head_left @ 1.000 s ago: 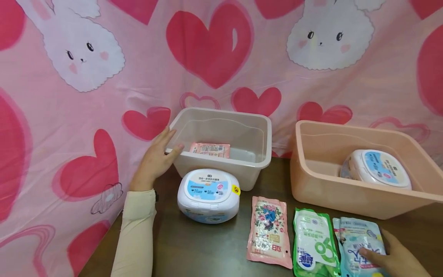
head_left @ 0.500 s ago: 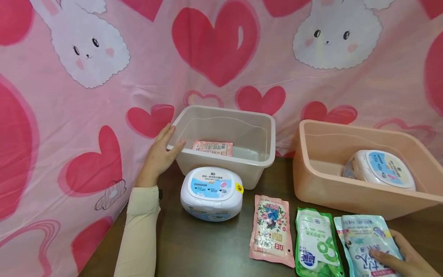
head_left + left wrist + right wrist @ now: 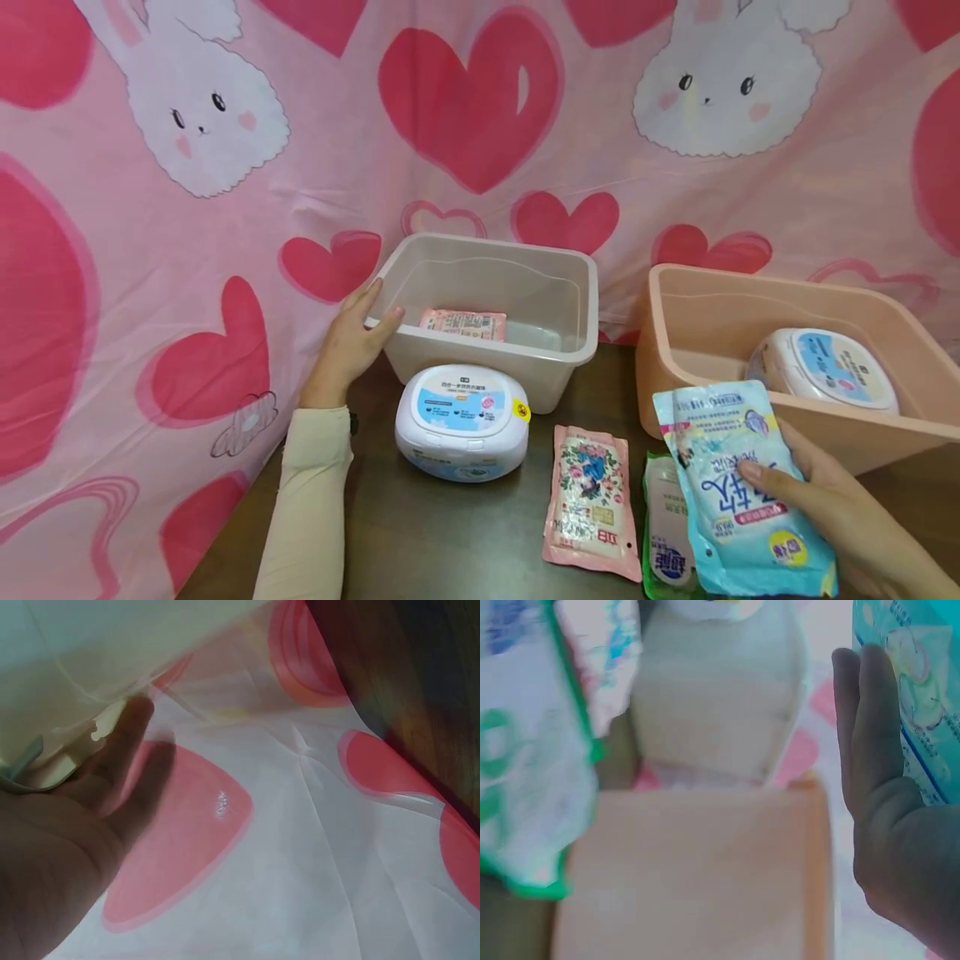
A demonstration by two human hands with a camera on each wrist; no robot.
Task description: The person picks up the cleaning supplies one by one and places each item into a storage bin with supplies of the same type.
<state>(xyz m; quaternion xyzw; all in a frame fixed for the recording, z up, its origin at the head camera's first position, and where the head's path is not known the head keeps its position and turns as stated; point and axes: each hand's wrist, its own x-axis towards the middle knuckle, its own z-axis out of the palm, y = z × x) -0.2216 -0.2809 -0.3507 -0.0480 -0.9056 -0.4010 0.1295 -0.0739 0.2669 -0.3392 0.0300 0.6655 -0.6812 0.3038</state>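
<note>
My right hand (image 3: 832, 492) holds a light-blue laundry detergent pouch (image 3: 738, 483), with the thumb on its printed front and the other fingers behind it. The pouch is raised in front of the peach bin (image 3: 720, 417) and overlaps a green-and-white pouch (image 3: 667, 525) on the table. In the right wrist view, two fingers (image 3: 877, 712) lie straight along the blue pouch's back. At the left, my left hand (image 3: 348, 337) grips the grey bin (image 3: 487, 346) by its front left corner, thumb over the rim and fingers along the outer side.
A white lidded tub (image 3: 461, 425) stands before the grey bin; a similar tub (image 3: 832, 367) lies inside the peach one. A pink pouch (image 3: 592, 504) is flat on the dark table (image 3: 435, 542), and another pink packet (image 3: 465, 323) rests in the grey bin. Behind hangs a heart-patterned cloth (image 3: 322, 125).
My right hand has lifted the blue pouch off the table and moved it up and left, over the green pouch. The left hand stays at the grey bin; the head view has shifted slightly.
</note>
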